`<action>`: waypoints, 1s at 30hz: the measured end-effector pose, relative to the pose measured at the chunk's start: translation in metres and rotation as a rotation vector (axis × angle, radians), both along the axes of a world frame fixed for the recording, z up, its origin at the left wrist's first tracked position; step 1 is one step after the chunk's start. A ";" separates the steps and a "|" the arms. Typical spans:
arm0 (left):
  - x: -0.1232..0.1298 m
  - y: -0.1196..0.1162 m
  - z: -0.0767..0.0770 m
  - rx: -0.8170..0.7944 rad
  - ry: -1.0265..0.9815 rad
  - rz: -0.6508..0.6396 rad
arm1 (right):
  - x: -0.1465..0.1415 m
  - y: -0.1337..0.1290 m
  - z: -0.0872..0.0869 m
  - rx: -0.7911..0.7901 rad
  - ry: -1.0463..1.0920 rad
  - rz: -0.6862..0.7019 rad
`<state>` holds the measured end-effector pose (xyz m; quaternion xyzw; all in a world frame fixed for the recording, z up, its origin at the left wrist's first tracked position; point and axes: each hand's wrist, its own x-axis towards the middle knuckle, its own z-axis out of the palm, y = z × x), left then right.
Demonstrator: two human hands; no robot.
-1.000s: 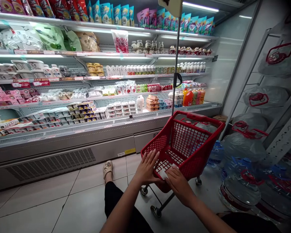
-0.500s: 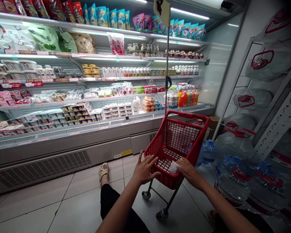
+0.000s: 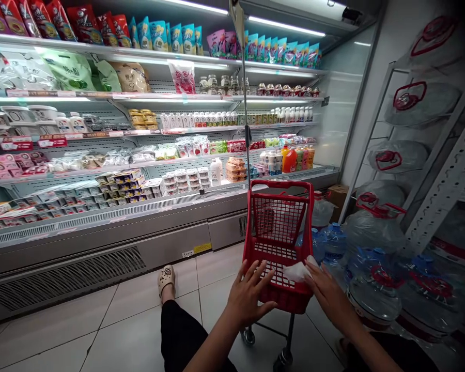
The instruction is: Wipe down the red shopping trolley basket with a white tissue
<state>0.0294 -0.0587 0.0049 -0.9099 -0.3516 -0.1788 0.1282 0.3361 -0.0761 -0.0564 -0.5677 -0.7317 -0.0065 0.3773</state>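
A small red shopping cart [image 3: 281, 243] with a grid basket stands right in front of me, a thin pole [image 3: 246, 103] rising at its far left. My left hand [image 3: 250, 294] is at the basket's near left edge, fingers spread, holding nothing; whether it touches the rim I cannot tell. Crumpled white tissue [image 3: 296, 272] is pinched in my right hand [image 3: 329, 294] at the near right corner of the basket. Part of the tissue hangs over the basket's grid. The right fingertips are partly hidden behind it.
A lit refrigerated display case [image 3: 170, 222] with dairy and snack packs runs along the far side. Large water bottles [image 3: 375, 289] crowd the floor at right beside a metal rack [image 3: 430, 191]. A cardboard box [image 3: 338, 199] sits behind the cart. My clog [image 3: 166, 281] rests on the tiles.
The cart has turned: its far end and pole swung left, its near end shifted right. Both hands moved right, and the tissue now spreads out longer from my right hand.
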 end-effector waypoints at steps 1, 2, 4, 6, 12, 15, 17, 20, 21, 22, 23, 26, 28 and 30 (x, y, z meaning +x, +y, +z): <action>0.001 0.004 0.002 -0.001 0.002 -0.005 | -0.003 -0.011 -0.007 0.017 0.003 -0.013; 0.003 0.009 0.005 -0.001 -0.003 0.003 | -0.007 -0.021 -0.013 0.037 0.003 -0.017; 0.005 0.019 0.007 -0.004 -0.019 0.035 | -0.015 -0.036 -0.024 0.079 -0.001 -0.015; 0.009 0.028 0.006 -0.017 -0.024 0.040 | -0.020 -0.042 -0.030 0.118 -0.002 -0.032; 0.022 0.034 -0.014 0.003 -0.087 0.036 | -0.013 -0.023 -0.022 0.085 -0.021 -0.020; 0.029 0.036 -0.018 0.032 -0.107 0.067 | -0.006 -0.007 -0.019 0.057 -0.008 -0.050; 0.031 0.038 -0.018 0.051 -0.110 0.084 | -0.004 0.004 -0.018 0.047 -0.002 -0.082; 0.030 0.038 -0.018 0.085 -0.111 0.108 | -0.008 0.019 -0.019 0.067 -0.013 -0.129; 0.030 0.037 -0.018 0.096 -0.111 0.118 | -0.012 0.023 -0.020 0.081 -0.021 -0.143; 0.029 0.035 -0.018 0.106 -0.112 0.130 | -0.018 0.025 -0.020 0.095 -0.033 -0.146; 0.028 0.033 -0.017 0.115 -0.113 0.143 | -0.027 0.027 -0.020 0.109 -0.047 -0.138; 0.024 0.023 -0.016 0.139 -0.107 0.176 | -0.062 0.027 -0.017 0.148 -0.102 -0.056; 0.020 0.014 -0.015 0.152 -0.098 0.191 | -0.086 0.023 -0.015 0.175 -0.126 -0.007; 0.014 0.005 -0.013 0.153 -0.086 0.201 | -0.104 0.019 -0.014 0.195 -0.141 0.028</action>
